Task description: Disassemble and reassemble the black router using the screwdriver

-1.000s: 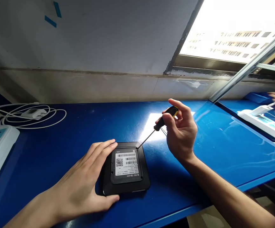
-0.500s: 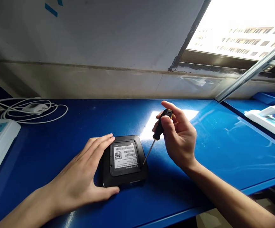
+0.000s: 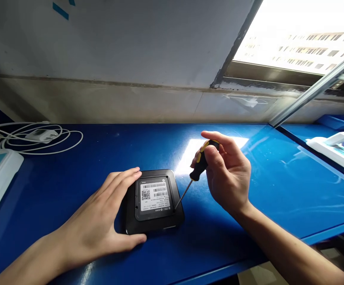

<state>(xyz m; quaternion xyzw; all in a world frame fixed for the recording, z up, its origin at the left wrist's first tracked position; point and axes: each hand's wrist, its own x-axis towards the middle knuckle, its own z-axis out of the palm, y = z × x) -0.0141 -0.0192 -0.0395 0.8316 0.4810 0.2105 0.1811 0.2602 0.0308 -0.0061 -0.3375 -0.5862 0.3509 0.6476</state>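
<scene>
A flat, square black electronic box (image 3: 156, 215) lies on the blue table, its underside up, with a white label (image 3: 154, 198) bearing a QR code and barcodes. My left hand (image 3: 100, 213) grips its left side, fingertips on the far edge and thumb along the near edge. In my right hand (image 3: 229, 174) is a black and yellow screwdriver (image 3: 200, 162), pinched by the handle with the index finger reaching over its end. The thin shaft slants down to the near right corner of the label panel, where the tip sits at a screw hole.
White coiled cable with an adapter (image 3: 42, 135) lies at the far left, behind a white power strip (image 3: 4, 174). Another power strip (image 3: 338, 152) and a blue tray (image 3: 338, 122) are at the right, beyond a metal frame (image 3: 305, 95). A wall borders the table's back.
The screwdriver handle has turned, showing more yellow, and dropped slightly lower. My right hand has shifted a little down and right. My left hand still holds the box.
</scene>
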